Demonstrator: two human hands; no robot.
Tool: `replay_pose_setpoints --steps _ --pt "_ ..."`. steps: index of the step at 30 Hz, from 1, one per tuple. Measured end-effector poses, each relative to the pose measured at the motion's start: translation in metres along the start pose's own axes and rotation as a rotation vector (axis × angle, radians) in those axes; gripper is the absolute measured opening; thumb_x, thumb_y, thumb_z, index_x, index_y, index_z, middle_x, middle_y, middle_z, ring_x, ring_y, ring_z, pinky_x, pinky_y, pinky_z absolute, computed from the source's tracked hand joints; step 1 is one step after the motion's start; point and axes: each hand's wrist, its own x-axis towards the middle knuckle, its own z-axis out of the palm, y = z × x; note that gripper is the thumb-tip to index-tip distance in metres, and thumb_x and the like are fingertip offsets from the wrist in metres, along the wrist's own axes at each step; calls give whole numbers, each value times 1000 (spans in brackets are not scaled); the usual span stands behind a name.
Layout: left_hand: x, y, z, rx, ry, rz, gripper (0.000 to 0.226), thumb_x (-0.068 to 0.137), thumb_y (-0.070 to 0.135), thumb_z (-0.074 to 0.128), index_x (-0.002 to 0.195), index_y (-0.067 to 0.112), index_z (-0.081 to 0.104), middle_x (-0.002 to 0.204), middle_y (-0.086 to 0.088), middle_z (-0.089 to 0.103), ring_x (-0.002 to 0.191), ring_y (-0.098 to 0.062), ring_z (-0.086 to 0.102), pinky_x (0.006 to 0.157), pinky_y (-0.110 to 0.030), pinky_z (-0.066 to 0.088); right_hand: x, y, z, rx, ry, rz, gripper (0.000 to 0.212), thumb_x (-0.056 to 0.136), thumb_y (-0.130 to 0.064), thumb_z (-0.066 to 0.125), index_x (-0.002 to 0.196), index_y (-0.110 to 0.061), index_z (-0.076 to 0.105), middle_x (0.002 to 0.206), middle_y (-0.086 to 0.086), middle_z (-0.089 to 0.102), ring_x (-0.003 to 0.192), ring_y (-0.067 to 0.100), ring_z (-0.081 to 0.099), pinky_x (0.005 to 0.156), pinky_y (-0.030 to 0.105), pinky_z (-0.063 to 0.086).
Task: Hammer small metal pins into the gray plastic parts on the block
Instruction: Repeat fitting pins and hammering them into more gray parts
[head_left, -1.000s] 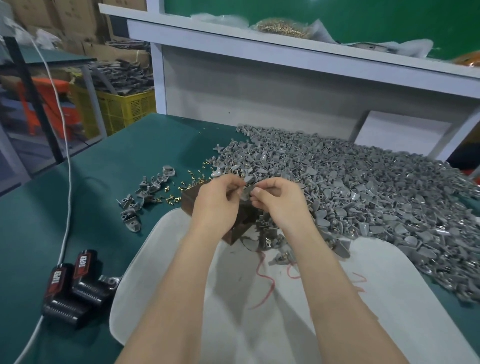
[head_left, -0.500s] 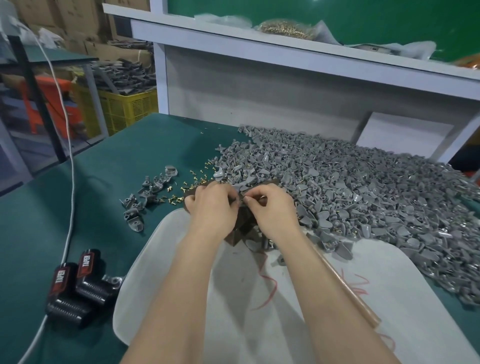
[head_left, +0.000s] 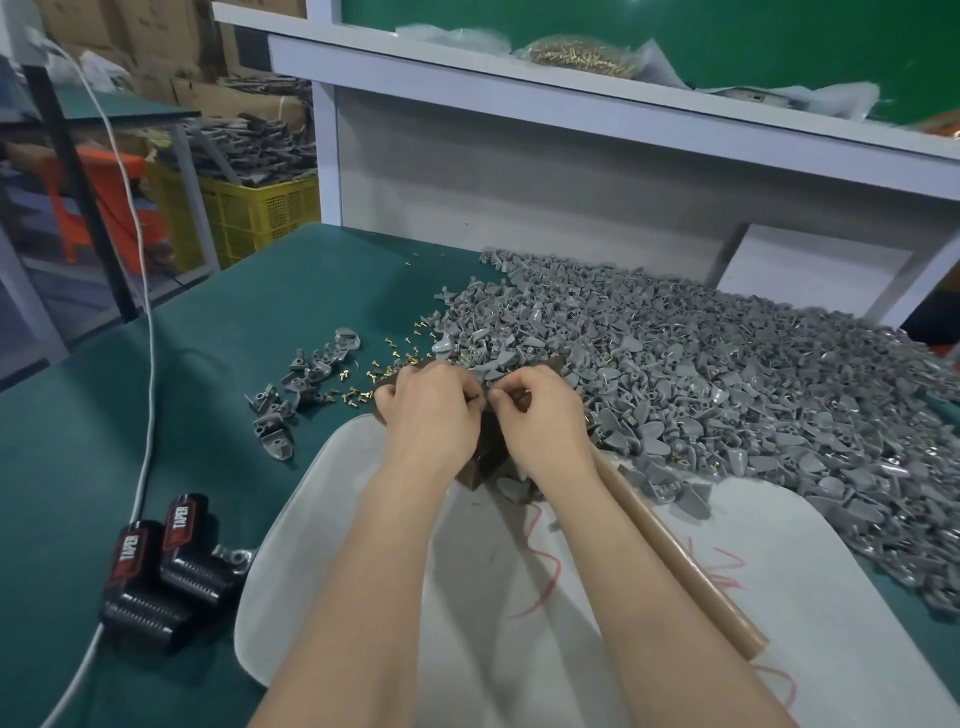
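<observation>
- White tray (head_left: 332, 519) is lying nearest, on the green mat (head_left: 156, 415), w/ red thread scraps on it.
- Wooden handle (head_left: 675, 561), prob. the hammer's, is lying on the tray's right side under the right forearm. It wasn't showing 1 s ago. Nobody is gripping it, so hammering isn't starting yet.
- Black clip-like tools (head_left: 166, 566) and a white cable (head_left: 145, 312) are lying near left.
- Left hand (head_left: 431, 415) and right hand (head_left: 545, 415) are now down on the dark block (head_left: 483, 462) at the tray's far edge. 1 s ago they were working just above it.
- Fingers on both are curling in, tips meeting over the block top. What they're pinching is hidden, can't tell. Prob. seating a part and pin.
- Loose brass pins (head_left: 384, 369) and a few gray parts (head_left: 306, 374) are lying just left of the block.
- Big gray parts pile (head_left: 727, 374) is spreading far right.
- White shelf (head_left: 571, 88) w/ a bag of pins (head_left: 576, 54) is standing behind. A yellow crate (head_left: 254, 213) and cartons are filling the far left.
</observation>
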Motion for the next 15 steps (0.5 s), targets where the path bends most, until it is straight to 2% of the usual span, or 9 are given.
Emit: replay_pose_setpoints --steps 3,7,12,15 --pt "0 0 0 -1 5 -4 15 90 23 56 83 27 68 99 6 63 106 -25 47 79 -34 22 -1 -1 0 1 3 12 7 88 -14 60 86 -11 67 89 -3 54 77 11 49 70 17 31" --pt "-1 -1 1 -7 12 -4 15 90 23 55 83 26 68 100 5 63 107 -25 46 80 -34 21 -3 -7 0 -91 -5 -41 8 89 -11 56 83 -11 61 90 -3 49 84 19 53 78 27 37" --pt "-2 0 2 -4 18 -2 16 90 21 54 87 21 69 99 1 65 106 -27 46 78 -33 20 -3 -11 -1 -200 -12 -112 8 89 -9 53 85 -6 60 98 6 54 87 24 53 71 26 30" --pt "-1 0 1 0 17 5 17 90 20 53 86 21 69 99 1 64 106 -28 45 78 -33 20 -1 -12 -3 -201 -57 -93 8 89 -11 53 86 -8 60 100 6 55 91 25 54 78 28 34"
